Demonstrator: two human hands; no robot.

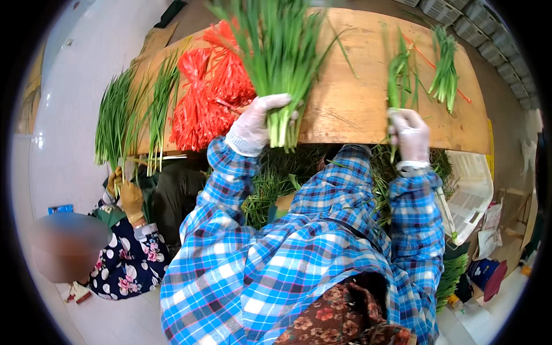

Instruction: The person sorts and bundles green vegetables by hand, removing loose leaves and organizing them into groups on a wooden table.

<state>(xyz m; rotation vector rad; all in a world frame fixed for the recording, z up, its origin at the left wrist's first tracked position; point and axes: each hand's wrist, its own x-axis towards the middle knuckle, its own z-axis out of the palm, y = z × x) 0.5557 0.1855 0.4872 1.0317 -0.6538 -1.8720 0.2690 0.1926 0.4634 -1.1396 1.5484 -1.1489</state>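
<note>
My left hand, in a thin whitish glove, is closed around a thick bunch of Chinese chives. Its pale cut ends point towards me and the long green leaves fan out over the wooden table. At the table's near edge on the right, my gloved right hand grips a few loose chive stems, blurred at their tips. A smaller bunch of chives lies beyond it on the right, beside a thin red tie.
Bundles of red plastic ties lie left of my left hand. At the left a co-worker's gloved hands hold chives. Green trimmings are heaped below the table edge. A white plastic crate stands at the right; stacked crates line the back right.
</note>
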